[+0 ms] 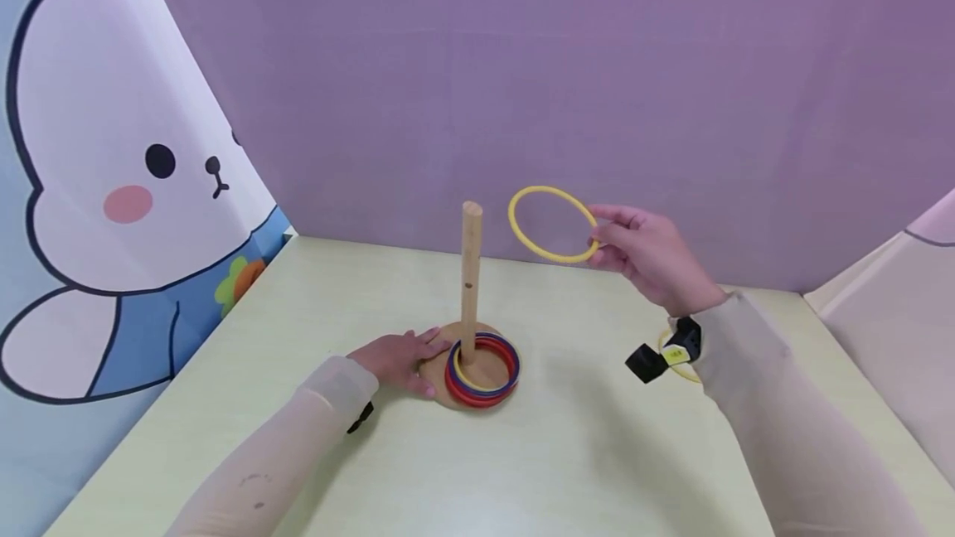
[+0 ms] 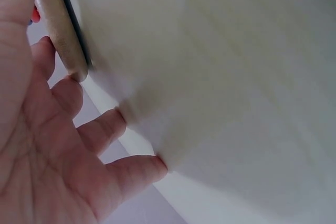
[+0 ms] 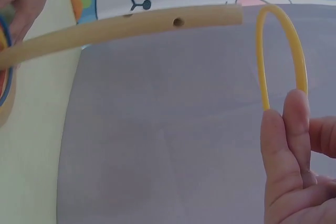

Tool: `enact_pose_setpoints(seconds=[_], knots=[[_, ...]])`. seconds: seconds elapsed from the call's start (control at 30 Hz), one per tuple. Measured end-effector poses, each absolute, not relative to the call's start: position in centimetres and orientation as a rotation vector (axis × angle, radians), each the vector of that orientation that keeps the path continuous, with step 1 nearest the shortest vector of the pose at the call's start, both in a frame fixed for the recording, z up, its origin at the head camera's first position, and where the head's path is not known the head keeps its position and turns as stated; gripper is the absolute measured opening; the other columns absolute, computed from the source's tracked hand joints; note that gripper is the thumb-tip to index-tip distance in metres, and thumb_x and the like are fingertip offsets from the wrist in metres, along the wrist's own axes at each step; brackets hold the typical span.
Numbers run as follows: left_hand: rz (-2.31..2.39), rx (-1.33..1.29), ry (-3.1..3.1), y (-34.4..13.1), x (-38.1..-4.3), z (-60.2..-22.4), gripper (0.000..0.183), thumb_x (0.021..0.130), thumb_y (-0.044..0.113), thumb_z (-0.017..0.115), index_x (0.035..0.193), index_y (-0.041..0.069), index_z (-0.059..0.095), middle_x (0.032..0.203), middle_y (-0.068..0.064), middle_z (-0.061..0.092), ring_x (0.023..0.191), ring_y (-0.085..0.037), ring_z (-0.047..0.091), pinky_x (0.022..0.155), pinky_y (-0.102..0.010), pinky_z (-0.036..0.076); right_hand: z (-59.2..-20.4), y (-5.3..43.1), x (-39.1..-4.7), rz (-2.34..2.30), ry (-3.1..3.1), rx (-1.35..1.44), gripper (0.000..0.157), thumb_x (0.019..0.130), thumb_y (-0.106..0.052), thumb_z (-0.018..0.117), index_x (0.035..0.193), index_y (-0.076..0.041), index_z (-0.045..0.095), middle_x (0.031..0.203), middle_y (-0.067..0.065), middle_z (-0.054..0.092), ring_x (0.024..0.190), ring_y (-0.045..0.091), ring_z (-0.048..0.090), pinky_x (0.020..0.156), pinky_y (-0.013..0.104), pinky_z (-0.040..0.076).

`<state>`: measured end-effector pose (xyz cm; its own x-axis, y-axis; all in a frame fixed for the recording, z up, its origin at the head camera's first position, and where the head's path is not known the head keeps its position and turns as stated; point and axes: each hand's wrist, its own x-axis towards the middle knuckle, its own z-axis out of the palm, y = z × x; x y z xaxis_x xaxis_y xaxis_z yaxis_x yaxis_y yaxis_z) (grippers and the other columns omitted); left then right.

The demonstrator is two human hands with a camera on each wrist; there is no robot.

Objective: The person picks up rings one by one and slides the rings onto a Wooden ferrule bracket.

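My right hand [image 1: 645, 259] pinches a thin yellow ring [image 1: 552, 257] by its right side. It holds the ring in the air, to the right of the top of an upright wooden peg [image 1: 470, 272]; in the right wrist view the ring [image 3: 300, 61] is apart from the peg's end [image 3: 220, 17]. Several red, blue and yellow rings [image 1: 477, 401] lie around the peg's foot on a round wooden base [image 1: 435, 371]. With fingers spread, my left hand [image 1: 395, 359] touches the left edge of that base. In the left wrist view, two fingertips [image 2: 155, 166] rest on the table.
Another yellow ring [image 1: 694, 377] lies on the pale table [image 1: 567, 454], partly hidden behind the right wrist camera [image 1: 664, 352]. A purple panel [image 1: 477, 89] stands along the back. A cartoon-printed panel [image 1: 89, 131] borders the left side, and a white panel [image 1: 895, 313] the right.
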<state>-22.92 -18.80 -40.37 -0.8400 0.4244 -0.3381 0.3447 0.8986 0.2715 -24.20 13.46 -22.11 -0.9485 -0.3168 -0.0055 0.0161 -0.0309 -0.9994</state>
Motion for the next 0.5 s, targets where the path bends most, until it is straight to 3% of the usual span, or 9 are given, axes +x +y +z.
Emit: enact_pose_setpoints(seconds=[0.5], knots=[[0.275,0.544,2.666,-18.8,-22.9,-40.4,0.082,0.08,0.045,0.074,0.15,0.025,0.035,0.158,-0.002,0.023,0.138,-0.041,0.028,0.105,-0.054,0.032,-21.1,10.0,-23.8,-2.183,1.931,-0.372,0.048,0.095,-0.002,0.054,0.141,0.005,0.041,0.081,0.003,0.066,0.061,0.008,0.064,0.074,0.023,0.055]])
